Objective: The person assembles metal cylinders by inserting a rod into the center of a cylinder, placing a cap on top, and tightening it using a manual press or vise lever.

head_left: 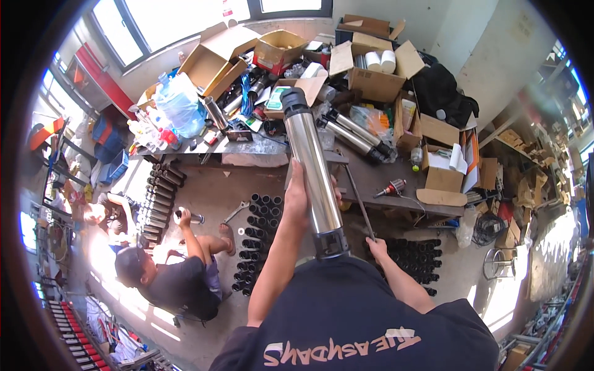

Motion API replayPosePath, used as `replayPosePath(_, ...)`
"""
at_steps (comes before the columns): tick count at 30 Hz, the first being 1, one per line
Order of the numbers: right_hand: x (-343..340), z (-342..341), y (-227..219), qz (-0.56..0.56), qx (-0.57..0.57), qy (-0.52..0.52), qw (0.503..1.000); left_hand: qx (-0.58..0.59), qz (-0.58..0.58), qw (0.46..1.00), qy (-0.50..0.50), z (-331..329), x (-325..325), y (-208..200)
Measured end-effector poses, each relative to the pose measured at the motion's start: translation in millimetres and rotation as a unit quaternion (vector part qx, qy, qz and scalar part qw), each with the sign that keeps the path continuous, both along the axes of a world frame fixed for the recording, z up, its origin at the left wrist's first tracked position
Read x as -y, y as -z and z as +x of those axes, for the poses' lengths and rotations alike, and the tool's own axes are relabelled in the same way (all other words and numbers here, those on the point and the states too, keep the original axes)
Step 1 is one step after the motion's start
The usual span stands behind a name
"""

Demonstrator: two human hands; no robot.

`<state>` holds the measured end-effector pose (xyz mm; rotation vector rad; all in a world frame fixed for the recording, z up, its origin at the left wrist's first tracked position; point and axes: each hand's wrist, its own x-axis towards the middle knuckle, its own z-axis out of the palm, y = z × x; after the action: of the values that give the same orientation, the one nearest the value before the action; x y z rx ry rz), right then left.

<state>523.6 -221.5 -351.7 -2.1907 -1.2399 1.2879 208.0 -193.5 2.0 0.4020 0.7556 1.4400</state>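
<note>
My left hand (298, 196) is wrapped round a polished steel cylinder (314, 167) with black end fittings. The cylinder stands tilted in front of my chest, its upper end leaning over the table; fingertips show along its right side. Lower down on the right, my right hand (376, 247) grips a long thin metal bar (359, 201). That bar slants up to the table's front edge, and what its far end meets is partly hidden behind the cylinder. More steel cylinders with black ends (354, 135) lie on the table just right of the held one.
The cluttered table (396, 201) carries cardboard boxes (377, 83), plastic bags (179, 111) and a small motor part (393, 188). Black tubes (263, 216) stand in rows on the floor on both sides. A seated co-worker (179, 278) at left holds a cylinder; another person (111, 213) sits beyond.
</note>
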Motion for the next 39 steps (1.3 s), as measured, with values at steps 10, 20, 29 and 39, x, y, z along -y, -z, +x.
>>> replayPosePath(10,1.3,-2.3,-6.2,0.016,0.003,-0.034,0.999,0.061,0.027,0.997,0.031,-3.4,13.3,-19.9)
replayPosePath(20,21.4,13.0,23.1,-0.01,-0.059,-0.024,0.998,0.198,0.123,0.971,0.06,-23.9,6.2,30.6)
replayPosePath(29,30.8,22.3,9.9,-0.033,-0.051,-0.014,0.998,-0.13,-0.061,0.989,-0.041,-10.7,23.2,-5.5)
replayPosePath(39,-38.7,-15.3,-0.1,0.037,-0.072,-0.04,0.996,-0.084,-0.052,0.993,-0.06,-19.5,22.2,-21.5)
